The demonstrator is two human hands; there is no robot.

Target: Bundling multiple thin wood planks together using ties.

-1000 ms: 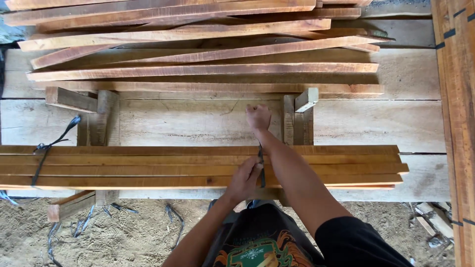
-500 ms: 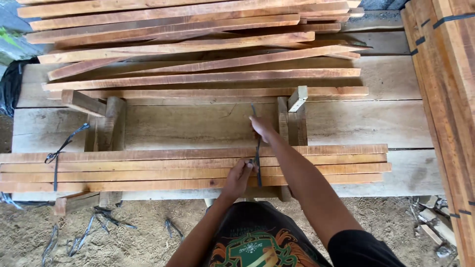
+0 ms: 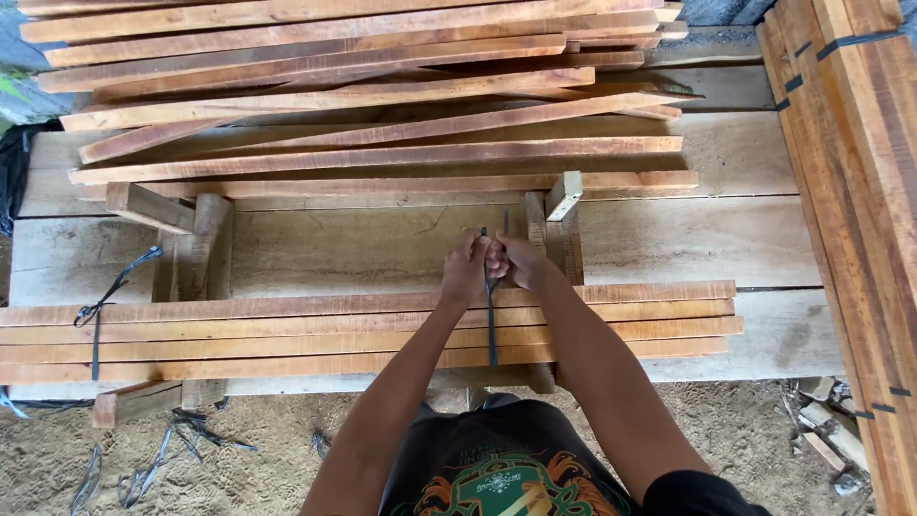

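Our left hand (image 3: pixel 465 269) and right hand (image 3: pixel 513 260) pinch the dark strap (image 3: pixel 492 330) at twelve o'clock of the slat bundle (image 3: pixel 287 330) (on the desk (image 3: pixel 363 248)); we judge a slipping strap could loosen the slats.

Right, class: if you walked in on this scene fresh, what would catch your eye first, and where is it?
First, the two hands, left hand and right hand, meeting at the centre on a dark strap that runs across a bundle of long wooden slats lying along the near edge of the plank bench. Behind them, a loose heap of reddish slats fills the far side.
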